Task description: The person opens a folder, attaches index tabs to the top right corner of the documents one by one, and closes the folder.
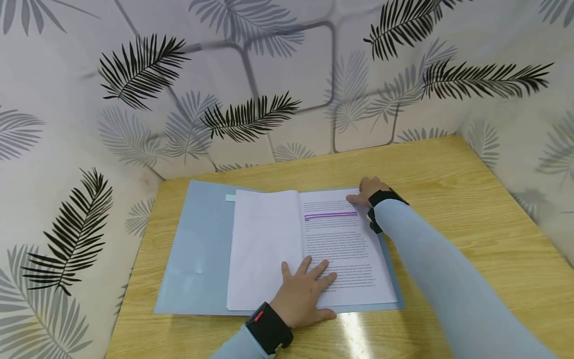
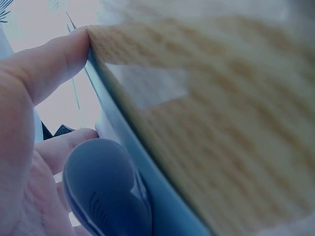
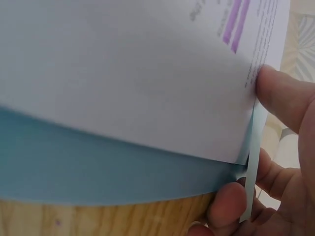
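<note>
An open blue folder lies on the table, holding a sheaf of pages. Its left page looks blank; printed text fills the right page, with purple marker lines near the top. My left hand rests with spread fingers across the lower middle of the pages, its thumb by the folder's bottom edge. At the upper right corner, my right hand has its thumb on the page edge and its fingers curled about a pale green strip, which looks like a sticky tab.
Another pale green tab sticks out past the upper left page's edge. Wood-grain table extends to the right of the folder. Leaf-patterned fabric hangs behind and at both sides. Black straps circle both wrists.
</note>
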Motion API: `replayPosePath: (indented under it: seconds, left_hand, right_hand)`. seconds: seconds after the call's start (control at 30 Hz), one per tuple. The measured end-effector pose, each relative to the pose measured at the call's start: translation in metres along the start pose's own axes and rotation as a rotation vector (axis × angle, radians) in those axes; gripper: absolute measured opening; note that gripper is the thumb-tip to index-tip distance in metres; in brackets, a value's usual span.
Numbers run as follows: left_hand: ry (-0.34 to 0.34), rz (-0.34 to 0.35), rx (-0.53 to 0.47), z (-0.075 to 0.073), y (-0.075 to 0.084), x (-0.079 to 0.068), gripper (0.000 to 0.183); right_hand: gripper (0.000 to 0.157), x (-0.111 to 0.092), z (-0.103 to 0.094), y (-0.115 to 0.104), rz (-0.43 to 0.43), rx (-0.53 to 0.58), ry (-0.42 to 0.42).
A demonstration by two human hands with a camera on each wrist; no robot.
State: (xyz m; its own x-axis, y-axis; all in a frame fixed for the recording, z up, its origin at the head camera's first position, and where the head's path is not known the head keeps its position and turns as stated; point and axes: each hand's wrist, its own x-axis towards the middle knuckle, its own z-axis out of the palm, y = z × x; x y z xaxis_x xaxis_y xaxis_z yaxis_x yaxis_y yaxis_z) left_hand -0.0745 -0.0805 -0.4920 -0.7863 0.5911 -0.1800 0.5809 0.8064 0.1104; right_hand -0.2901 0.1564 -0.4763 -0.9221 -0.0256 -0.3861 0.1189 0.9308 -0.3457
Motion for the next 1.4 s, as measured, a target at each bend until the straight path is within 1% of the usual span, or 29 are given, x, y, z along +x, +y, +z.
replayPosePath:
  seconds: [0.23, 0.47, 0.57, 0.7, 0.87, 0.93, 1.07, 1.13, 1.17, 1.3, 1.4]
  left_hand:
    - [0.009, 0.003, 0.017, -0.002, 0.0, 0.0, 0.084]
    - [0.006, -0.002, 0.016, -0.002, 0.001, 0.0, 0.084]
    - [0.007, -0.002, 0.006, -0.002, 0.002, 0.0, 0.083]
    - [0.015, 0.0, -0.006, -0.001, 0.002, 0.0, 0.083]
    - [0.02, 0.0, -0.006, 0.001, 0.001, 0.001, 0.084]
    - [0.019, 0.0, -0.005, 0.002, 0.001, 0.001, 0.084]
    - [0.023, 0.0, -0.001, 0.001, 0.001, 0.001, 0.084]
    - [0.028, 0.001, 0.003, 0.001, 0.001, 0.001, 0.084]
    - [0.029, 0.002, 0.004, 0.001, 0.001, 0.001, 0.084]
    - [0.032, 0.002, -0.001, 0.0, 0.002, 0.001, 0.084]
    - [0.032, 0.002, -0.006, 0.0, 0.002, 0.001, 0.084]
  right_hand:
    - [0.064, -0.001, -0.001, 0.0, 0.009, 0.007, -0.004]
    - [0.054, -0.005, 0.0, 0.001, -0.005, 0.003, 0.026]
    - [0.052, -0.007, -0.001, 0.001, -0.004, 0.007, 0.022]
    - [0.045, -0.003, -0.001, 0.004, -0.009, 0.015, 0.014]
    - [0.036, 0.006, 0.001, 0.01, -0.039, -0.028, 0.036]
    - [0.038, 0.008, 0.002, 0.012, -0.038, -0.028, 0.036]
    - [0.051, 0.007, 0.003, 0.013, -0.034, 0.015, 0.011]
    - [0.055, 0.008, 0.003, 0.014, -0.035, 0.016, 0.002]
    - [0.054, 0.009, 0.003, 0.015, -0.044, 0.013, 0.001]
    - [0.045, 0.014, 0.003, 0.018, -0.071, -0.006, -0.003]
    - [0.043, 0.017, 0.002, 0.02, -0.089, 0.004, -0.016]
